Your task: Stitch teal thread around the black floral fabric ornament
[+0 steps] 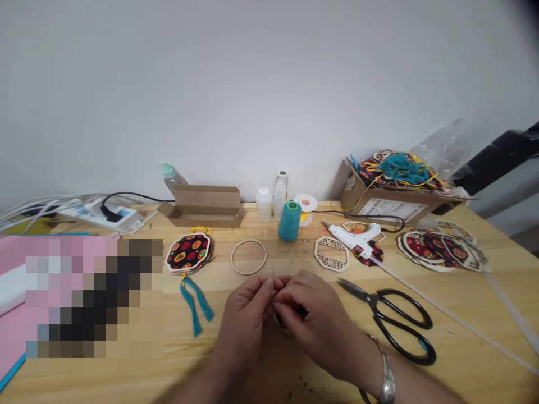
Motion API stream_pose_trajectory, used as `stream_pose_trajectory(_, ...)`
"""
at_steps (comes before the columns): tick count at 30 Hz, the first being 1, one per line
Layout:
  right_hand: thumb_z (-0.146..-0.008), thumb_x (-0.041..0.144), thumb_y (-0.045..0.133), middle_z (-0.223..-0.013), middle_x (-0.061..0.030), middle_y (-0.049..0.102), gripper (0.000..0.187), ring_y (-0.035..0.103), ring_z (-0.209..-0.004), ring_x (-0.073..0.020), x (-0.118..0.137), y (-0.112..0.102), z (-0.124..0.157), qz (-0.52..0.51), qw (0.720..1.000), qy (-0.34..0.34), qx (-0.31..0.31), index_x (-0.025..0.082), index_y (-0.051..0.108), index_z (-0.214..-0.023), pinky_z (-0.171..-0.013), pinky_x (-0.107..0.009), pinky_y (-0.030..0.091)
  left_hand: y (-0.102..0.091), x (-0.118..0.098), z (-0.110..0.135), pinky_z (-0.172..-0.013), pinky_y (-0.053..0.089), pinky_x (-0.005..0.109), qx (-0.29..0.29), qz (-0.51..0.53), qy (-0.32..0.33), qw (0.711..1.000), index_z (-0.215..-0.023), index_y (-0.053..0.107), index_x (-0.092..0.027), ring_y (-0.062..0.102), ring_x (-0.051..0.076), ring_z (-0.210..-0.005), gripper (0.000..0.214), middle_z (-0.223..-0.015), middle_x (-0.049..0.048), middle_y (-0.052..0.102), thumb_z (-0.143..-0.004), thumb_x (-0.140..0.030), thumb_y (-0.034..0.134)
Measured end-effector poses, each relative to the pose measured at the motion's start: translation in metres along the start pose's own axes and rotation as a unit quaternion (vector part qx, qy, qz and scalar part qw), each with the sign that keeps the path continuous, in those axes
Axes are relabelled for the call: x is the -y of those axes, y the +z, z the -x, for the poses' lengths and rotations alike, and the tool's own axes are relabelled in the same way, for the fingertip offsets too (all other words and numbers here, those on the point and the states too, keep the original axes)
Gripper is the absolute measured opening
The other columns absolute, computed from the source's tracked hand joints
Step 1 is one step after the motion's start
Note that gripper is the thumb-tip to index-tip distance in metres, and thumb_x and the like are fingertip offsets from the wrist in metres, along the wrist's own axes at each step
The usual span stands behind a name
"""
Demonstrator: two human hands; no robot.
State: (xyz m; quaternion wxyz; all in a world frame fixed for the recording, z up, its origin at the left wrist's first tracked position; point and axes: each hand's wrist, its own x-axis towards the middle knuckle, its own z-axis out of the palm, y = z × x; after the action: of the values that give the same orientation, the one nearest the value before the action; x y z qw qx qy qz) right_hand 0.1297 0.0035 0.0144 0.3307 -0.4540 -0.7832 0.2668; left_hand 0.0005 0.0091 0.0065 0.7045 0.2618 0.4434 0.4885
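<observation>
My left hand [245, 320] and my right hand [314, 320] meet over the wooden table [126, 376] near its front edge. Both pinch a small thing between their fingertips at the middle; it is too small and hidden to name. A thin needle-like tip pokes up above my left fingers. A dark piece lies under my right palm, mostly hidden. A wooden ring [248, 256] lies just beyond my hands. A finished patterned ornament with a teal tassel [188, 253] lies to the left.
Black scissors [393, 322] lie to the right, a white glue gun [354, 237] and carved wooden frame [332, 253] beyond them. A teal thread spool [289, 221], small bottles [264, 204], two cardboard boxes [202, 205] and several ornaments [438, 247] line the back.
</observation>
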Motion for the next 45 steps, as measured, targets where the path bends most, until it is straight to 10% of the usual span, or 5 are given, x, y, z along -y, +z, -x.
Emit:
stream_pose_trajectory(7,-0.078,0.026,0.058,-0.073,-0.0021,0.06,0.011,0.054,-0.07,-0.0136,-0.005,-0.011,-0.009,-0.067,0.988,0.104,-0.088,0.018,0.065,-0.08,-0.064,-0.027,0.042,-0.004,0.004,0.001,-0.053,0.038,0.02,0.001,-0.056,0.021,0.998,-0.075,0.068,-0.017,0.041,0.007,-0.049,0.014,-0.056,-0.0031,0.052,-0.074,-0.029,0.061)
stream_pose_trajectory(24,-0.067,0.033,0.064,-0.048,0.0012,0.058,0.02,0.049,-0.04,-0.0092,-0.016,-0.008,-0.015,-0.399,0.867,0.296,0.042,0.014,0.063,-0.071,-0.036,-0.019,0.035,-0.002,0.005,0.005,-0.056,0.039,0.02,0.048,-0.314,0.116,0.941,-0.059,0.058,-0.017,0.05,0.011,-0.056,0.027,-0.055,-0.0023,0.054,-0.081,-0.029,0.049)
stream_pose_trajectory(33,-0.068,0.026,0.066,-0.06,0.0019,0.059,0.013,0.048,-0.052,-0.0068,-0.02,-0.016,-0.017,-0.391,0.885,0.244,-0.062,0.014,0.061,-0.067,-0.049,-0.018,0.038,-0.002,0.006,0.005,-0.057,0.038,0.021,0.041,-0.3,0.11,0.947,-0.076,0.062,-0.018,0.047,0.012,-0.061,0.018,-0.062,-0.0027,0.053,-0.08,-0.031,0.05)
stream_pose_trajectory(39,-0.075,0.027,0.061,-0.073,-0.0003,0.061,0.015,0.05,-0.049,-0.0058,-0.017,-0.026,-0.017,-0.555,0.813,0.168,-0.046,0.016,0.053,-0.069,-0.043,-0.017,0.034,-0.002,0.005,0.006,-0.066,0.039,0.025,0.035,-0.351,0.143,0.925,-0.075,0.061,-0.018,0.052,0.015,-0.071,0.022,-0.072,0.0007,0.06,-0.083,-0.031,0.045)
stream_pose_trajectory(45,-0.08,0.024,0.057,-0.067,0.0014,0.058,0.015,0.054,-0.054,-0.0072,-0.017,-0.041,-0.018,-0.579,0.801,0.094,-0.121,0.016,0.053,-0.068,-0.047,-0.017,0.04,-0.005,0.006,0.003,-0.074,0.038,0.029,-0.037,-0.399,0.208,0.892,-0.084,0.061,-0.02,0.053,0.018,-0.081,0.018,-0.082,0.0026,0.06,-0.082,-0.028,0.046)
